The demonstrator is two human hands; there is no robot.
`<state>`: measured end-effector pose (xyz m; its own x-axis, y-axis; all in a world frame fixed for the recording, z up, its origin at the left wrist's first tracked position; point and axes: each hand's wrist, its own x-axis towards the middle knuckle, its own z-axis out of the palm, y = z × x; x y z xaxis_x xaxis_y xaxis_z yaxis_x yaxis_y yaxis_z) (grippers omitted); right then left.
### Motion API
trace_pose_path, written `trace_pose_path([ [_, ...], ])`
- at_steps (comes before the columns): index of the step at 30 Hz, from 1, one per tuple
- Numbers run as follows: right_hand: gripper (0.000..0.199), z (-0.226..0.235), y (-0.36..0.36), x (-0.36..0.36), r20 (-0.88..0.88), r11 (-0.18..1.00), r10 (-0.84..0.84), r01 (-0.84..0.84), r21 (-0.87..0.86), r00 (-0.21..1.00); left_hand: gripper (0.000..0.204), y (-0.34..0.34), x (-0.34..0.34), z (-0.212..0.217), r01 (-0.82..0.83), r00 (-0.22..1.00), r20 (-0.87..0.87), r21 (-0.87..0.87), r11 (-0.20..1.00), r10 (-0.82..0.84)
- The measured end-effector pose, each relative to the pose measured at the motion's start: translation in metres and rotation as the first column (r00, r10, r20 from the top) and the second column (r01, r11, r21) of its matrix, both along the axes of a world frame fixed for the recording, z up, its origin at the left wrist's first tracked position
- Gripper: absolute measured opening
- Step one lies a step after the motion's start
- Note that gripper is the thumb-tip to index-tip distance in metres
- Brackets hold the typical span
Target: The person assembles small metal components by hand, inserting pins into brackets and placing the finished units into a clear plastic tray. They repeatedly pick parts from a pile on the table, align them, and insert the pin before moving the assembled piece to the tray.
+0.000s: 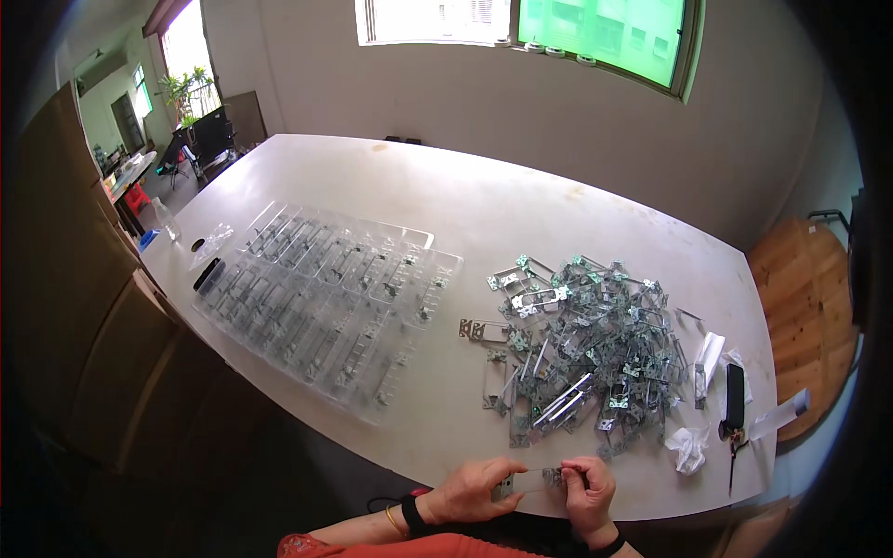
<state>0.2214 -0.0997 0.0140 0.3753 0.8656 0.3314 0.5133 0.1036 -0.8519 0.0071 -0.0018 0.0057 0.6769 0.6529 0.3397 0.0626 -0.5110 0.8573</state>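
Close to the table's near edge, a small rectangular metal frame [551, 477] is held between both hands. My left hand [470, 490] pinches its left end between thumb and fingers. The other end is gripped by my right hand [588, 493], its fingers curled and thumb pressed near a bracket-like part. Just beyond the hands spreads a large heap of similar metal frames [605, 344], tangled and overlapping. To the left lie clear plastic trays [435, 244] with long compartments, many holding the same kind of frame.
On the right lie a black-handled tool [735, 395], a crumpled tissue [688, 448], a white wrapped strip [709, 355] and a clear plastic piece [781, 416]. A plastic bag [216, 242] and a clear bottle [166, 219] are at the far left. A round wooden top [805, 307] stands beyond the table's right edge.
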Motion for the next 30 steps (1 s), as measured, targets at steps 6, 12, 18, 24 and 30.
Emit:
trace_pose_path([
  [6,0.014,-0.001,-0.001,0.003,-0.032,1.0,0.018,-0.018,-0.003,0.999,0.042,-0.002,-0.002,-0.002,-0.004,0.999,0.041,-0.014,1.0,0.004],
  [12,0.014,-0.008,-0.004,0.003,-0.11,1.0,-0.004,0.004,-0.001,0.994,0.043,-0.003,-0.003,-0.002,0.003,1.0,-0.001,-0.009,1.0,-0.003],
  [18,0.009,-0.002,-0.001,-0.003,0.043,0.997,-0.018,0.015,0.069,0.999,0.043,-0.004,0.0,-0.008,-0.029,0.997,0.066,0.027,0.999,0.028],
  [24,0.01,-0.007,-0.005,0.004,-0.069,1.0,-0.013,0.012,-0.006,0.998,0.045,-0.005,0.002,-0.009,-0.033,0.996,0.08,0.017,0.999,0.031],
  [30,0.011,-0.009,-0.007,0.004,-0.072,1.0,-0.015,0.014,-0.006,0.997,0.045,-0.005,0.001,-0.008,-0.028,0.998,0.051,0.002,1.0,0.028],
])
